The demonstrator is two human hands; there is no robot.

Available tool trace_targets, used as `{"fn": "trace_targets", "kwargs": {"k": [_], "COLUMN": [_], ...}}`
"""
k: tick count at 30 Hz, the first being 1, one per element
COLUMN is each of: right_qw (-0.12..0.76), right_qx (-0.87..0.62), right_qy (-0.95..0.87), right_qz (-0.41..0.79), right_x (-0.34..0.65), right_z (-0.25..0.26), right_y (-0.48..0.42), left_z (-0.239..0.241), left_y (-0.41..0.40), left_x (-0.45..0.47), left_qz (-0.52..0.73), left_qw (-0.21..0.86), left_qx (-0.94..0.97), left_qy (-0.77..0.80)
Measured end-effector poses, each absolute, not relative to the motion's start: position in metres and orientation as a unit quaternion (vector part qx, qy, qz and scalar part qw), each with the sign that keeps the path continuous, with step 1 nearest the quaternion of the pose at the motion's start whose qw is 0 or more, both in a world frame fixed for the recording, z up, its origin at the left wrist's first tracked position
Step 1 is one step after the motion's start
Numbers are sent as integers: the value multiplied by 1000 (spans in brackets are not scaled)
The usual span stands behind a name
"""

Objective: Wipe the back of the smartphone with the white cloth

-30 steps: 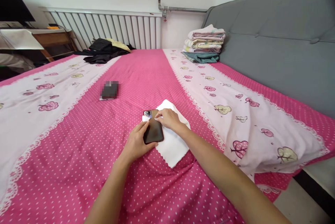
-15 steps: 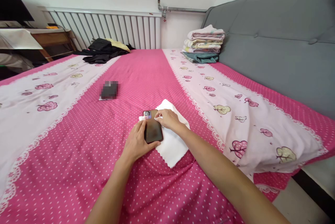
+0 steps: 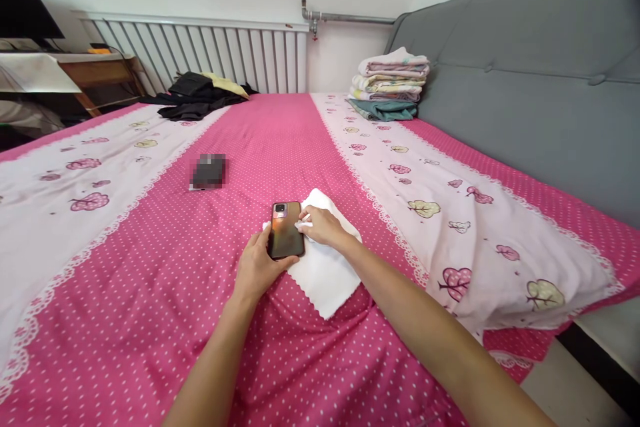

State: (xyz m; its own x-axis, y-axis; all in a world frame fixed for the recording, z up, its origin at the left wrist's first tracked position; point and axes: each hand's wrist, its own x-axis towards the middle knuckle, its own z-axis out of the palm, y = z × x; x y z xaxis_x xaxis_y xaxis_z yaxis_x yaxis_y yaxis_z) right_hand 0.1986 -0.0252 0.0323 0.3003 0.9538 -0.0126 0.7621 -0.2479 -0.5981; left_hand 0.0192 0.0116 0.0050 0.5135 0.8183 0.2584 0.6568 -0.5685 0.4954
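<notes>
A dark phone, back side up with its camera at the top, is tilted up off a white cloth that lies on the pink dotted bedsheet. My left hand grips the phone by its lower end and left edge. My right hand rests on the cloth just right of the phone, its fingers pinching a fold of the cloth against the phone's right edge.
A blurred dark object lies on the sheet farther back left. Dark clothes are heaped near the radiator. Folded linens are stacked against the grey padded headboard. A wooden desk stands at the left.
My left hand has lifted the phone's upper end off the cloth and drawn it slightly left and away. My right hand has kept its pinch on the cloth.
</notes>
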Motion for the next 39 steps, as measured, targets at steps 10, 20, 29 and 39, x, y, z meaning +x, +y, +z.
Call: {"fn": "trace_targets", "kwargs": {"k": [10,20,29,39], "right_qw": [250,234,239,402], "right_qx": [-765,-769,-779,-697], "right_qy": [-555,-554,-535,-439], "right_qz": [212,216,223,400], "right_x": [197,197,196,203], "right_z": [36,40,35,16], "right_y": [-26,-28,-25,-13], "left_z": [-11,-5,-1,-5], "left_y": [33,44,50,51], "left_x": [17,28,33,31], "left_qz": [380,348,310,321], "left_qw": [415,247,209,237], "left_qx": [702,729,730,721], "left_qy": [437,536,572,567]}}
